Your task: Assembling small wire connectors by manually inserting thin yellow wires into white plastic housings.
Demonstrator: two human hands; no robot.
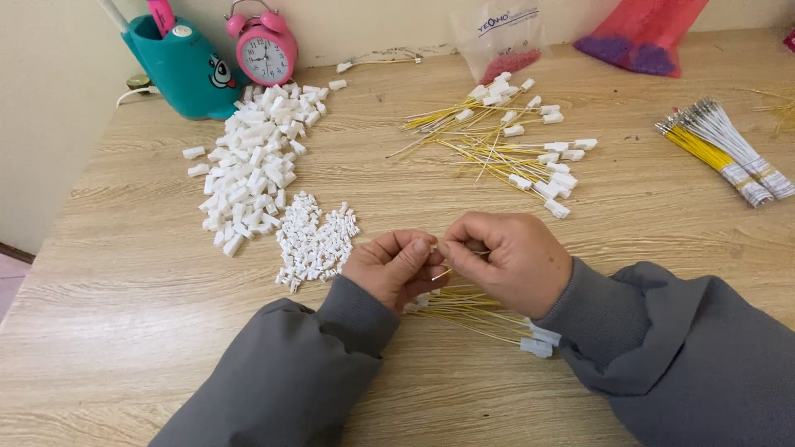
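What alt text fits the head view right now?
Left hand and right hand pinch a thin yellow wire over a wooden table, above a wire bundle; white connector piles lie left.

Table (124,331): matt wood-grain laminate. White connector housings (252,165): smooth plastic. Yellow wires (472,310): glossy insulation. Sleeves (273,372): grey matt fleece cloth. Pink clock (265,48): glossy plastic.

The person wears loose grey sleeves with ribbed cuffs; both hands, left (393,266) and right (509,261), are bare.
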